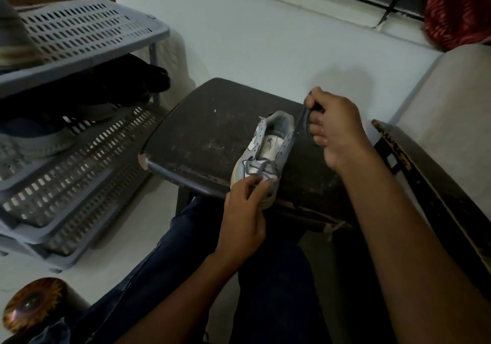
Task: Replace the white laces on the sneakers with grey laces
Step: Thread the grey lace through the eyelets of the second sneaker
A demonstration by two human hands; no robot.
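Sneaker [265,157] toe-near on the dark stool [202,136], pinned at the toe by the left hand [243,210], fingertips pinching the grey lace [259,167] crossing, right hand [337,125] curled round its free end, drawing slack.

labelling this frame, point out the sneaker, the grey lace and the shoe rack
sneaker [271,145]: head view, on the white tongue.
grey lace [299,124]: head view, on the taut strand below the right hand.
shoe rack [87,30]: head view, on the perforated top shelf.
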